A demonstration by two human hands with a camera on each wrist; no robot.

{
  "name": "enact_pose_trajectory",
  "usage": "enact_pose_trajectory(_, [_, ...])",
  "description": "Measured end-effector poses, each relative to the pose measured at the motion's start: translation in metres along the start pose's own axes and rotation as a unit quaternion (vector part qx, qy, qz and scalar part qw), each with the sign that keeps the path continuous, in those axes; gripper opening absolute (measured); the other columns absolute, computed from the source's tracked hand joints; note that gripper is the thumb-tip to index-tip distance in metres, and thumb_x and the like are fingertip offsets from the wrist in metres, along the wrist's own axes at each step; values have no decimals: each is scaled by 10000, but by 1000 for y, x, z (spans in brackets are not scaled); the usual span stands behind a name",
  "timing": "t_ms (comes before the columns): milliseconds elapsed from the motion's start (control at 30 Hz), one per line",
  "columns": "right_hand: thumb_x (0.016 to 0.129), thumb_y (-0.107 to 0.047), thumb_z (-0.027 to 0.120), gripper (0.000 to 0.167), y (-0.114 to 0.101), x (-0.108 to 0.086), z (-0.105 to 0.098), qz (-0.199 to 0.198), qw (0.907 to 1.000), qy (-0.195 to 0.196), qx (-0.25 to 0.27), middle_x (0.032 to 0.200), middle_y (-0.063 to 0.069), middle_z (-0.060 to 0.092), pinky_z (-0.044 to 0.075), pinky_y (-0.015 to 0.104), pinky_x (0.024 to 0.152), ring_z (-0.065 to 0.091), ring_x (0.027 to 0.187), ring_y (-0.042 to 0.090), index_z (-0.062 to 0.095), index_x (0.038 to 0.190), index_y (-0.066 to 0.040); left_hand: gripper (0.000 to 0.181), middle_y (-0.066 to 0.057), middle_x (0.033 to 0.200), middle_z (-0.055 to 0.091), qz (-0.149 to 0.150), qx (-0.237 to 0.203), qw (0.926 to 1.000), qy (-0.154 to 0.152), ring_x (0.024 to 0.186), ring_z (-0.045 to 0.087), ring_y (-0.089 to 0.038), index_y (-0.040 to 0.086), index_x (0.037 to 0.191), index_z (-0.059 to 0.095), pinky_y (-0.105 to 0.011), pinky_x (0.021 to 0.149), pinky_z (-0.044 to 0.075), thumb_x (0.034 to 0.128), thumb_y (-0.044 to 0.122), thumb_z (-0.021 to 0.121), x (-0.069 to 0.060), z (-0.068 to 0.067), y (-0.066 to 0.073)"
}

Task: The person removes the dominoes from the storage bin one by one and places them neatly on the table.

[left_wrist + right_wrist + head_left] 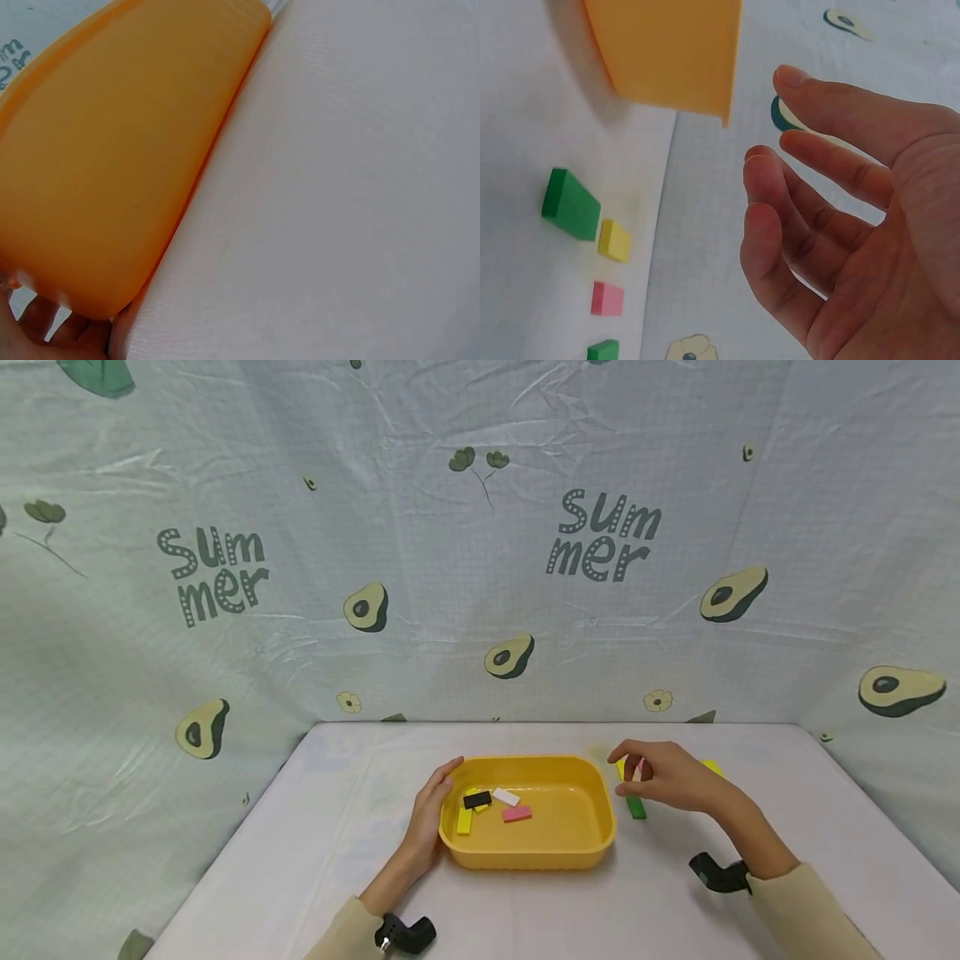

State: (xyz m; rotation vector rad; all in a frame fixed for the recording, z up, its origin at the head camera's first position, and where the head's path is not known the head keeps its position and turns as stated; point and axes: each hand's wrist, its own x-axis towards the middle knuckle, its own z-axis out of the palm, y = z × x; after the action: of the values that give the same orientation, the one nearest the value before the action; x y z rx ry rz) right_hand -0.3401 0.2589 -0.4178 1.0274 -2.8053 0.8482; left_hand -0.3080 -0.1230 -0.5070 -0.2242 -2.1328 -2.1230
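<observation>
A yellow plastic tray (536, 858) stands on the table. Its left side is held by my left hand (429, 814), the fingers lying along the outer wall; in the left wrist view part of that hand is cut off. Inside lie a black block (477, 799), a white block (506, 797), a pink block (517, 814) and yellow blocks (465, 822). To the right of the tray, my right hand (670, 779) hovers over the table, thumb and fingers apart, holding nothing. Below it are a green block (571, 206), a yellow block (615, 241) and a pink block (607, 298).
Another yellow block (712, 767) shows partly behind the right hand. One more green block (604, 350) is cut off at the right wrist view's lower edge. A printed sheet (427, 543) hangs behind and beside the white-covered table (360, 827).
</observation>
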Motion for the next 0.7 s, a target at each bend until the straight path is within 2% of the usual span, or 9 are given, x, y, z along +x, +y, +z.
enact_pose_trajectory(167, [912, -273, 788, 383, -8, 8, 2, -111, 9999, -98, -1, 939, -39, 678, 521, 210, 619, 550, 703, 57, 658, 1216, -80, 488, -126, 1656, 381, 64, 51, 10000, 12, 1533, 353, -348, 107, 1567, 436, -540, 1290, 234, 1114, 255, 330, 1, -1, 0])
enact_pose_trajectory(467, [924, -269, 776, 391, -27, 28, 14, -262, 9994, -186, 162, 954, -19, 683, 533, 212, 646, 564, 740, 89, 661, 1230, -56, 490, -96, 1668, 365, -19, -37, 10000, -8, 1544, 339, -327, 102, 1577, 417, -522, 1300, 223, 1117, 239, 317, 0, -1, -2])
enact_pose_trajectory(700, [913, -261, 789, 383, -49, 46, 29, -240, 9992, -295, 154, 954, -14, 673, 547, 205, 670, 578, 772, 117, 667, 1227, -79, 486, -103, 1660, 378, -15, 7, 10000, 24, 1541, 345, -334, 110, 1569, 432, -529, 1300, 219, 1115, 239, 319, 0, -1, -3])
